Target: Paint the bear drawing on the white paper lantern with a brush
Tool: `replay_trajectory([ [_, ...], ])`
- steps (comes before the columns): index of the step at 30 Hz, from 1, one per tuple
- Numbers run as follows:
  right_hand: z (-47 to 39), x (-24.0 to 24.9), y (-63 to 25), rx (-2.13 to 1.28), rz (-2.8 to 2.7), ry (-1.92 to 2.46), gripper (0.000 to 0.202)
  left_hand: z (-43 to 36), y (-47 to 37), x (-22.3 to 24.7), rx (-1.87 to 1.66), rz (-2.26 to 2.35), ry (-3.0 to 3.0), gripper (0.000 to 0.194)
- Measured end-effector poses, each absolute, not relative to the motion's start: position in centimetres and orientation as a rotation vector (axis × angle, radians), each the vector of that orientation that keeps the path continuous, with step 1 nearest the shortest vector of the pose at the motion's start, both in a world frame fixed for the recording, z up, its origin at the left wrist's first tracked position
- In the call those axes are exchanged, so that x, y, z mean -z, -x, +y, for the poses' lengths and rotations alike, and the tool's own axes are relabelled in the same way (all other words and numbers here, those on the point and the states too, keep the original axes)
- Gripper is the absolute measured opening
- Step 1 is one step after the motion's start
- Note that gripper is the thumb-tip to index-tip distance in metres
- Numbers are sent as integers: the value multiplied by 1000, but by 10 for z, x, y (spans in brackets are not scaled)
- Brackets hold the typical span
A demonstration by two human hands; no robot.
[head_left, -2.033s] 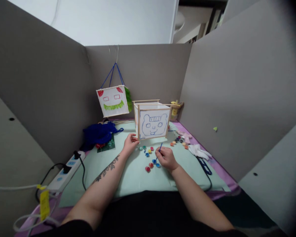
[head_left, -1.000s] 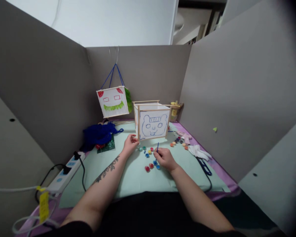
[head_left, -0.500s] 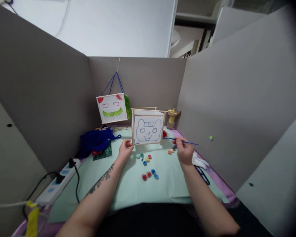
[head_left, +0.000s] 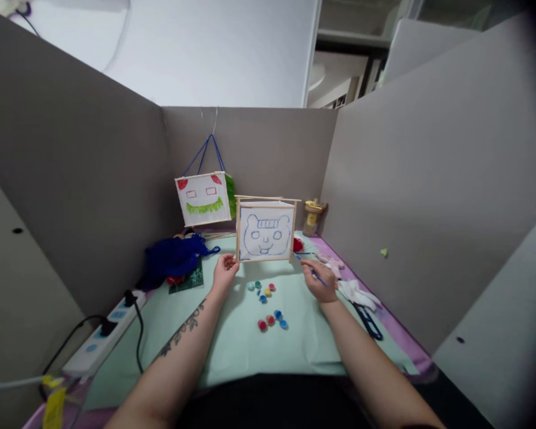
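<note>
A box-shaped paper lantern (head_left: 268, 235) with a thin wooden frame stands upright in front of me, a blue outlined animal face on its near panel. My left hand (head_left: 226, 271) is closed on the frame's lower left corner. In my right hand (head_left: 320, 280) is a thin blue paintbrush (head_left: 318, 276), its tip close to the lantern's lower right edge; whether it touches I cannot tell. Below the lantern, small open paint pots (head_left: 268, 292) in several colours sit on the pale green table cover, with red and blue pots (head_left: 270, 320) nearer me.
Another painted lantern (head_left: 204, 199) hangs by blue cords at the back left. Blue yarn (head_left: 172, 260) lies at left, by a power strip (head_left: 102, 335). White cloth (head_left: 356, 294) and a dark blue tool (head_left: 368, 322) lie at right. A jar (head_left: 311, 219) stands behind. Grey partitions enclose the table.
My right hand has moved down and left, and the paintbrush now slants down toward the wrist instead of pointing right. The lantern has shifted slightly left with my left hand still on it.
</note>
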State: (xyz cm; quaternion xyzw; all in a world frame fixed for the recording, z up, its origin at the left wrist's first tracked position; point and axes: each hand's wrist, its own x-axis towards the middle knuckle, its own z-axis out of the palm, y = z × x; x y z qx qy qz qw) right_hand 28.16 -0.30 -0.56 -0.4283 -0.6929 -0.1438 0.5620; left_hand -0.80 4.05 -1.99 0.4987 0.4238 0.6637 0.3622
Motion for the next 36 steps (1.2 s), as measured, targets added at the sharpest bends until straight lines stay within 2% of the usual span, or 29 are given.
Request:
replay_trajectory([
  [6,0,5,-282,325,-1651,1028,19,40,7,17,-1692,1097,-1329,33],
  [36,5,10,-278,281,-1673,1097,18,41,7,19,-1671,1095,-1343,34],
])
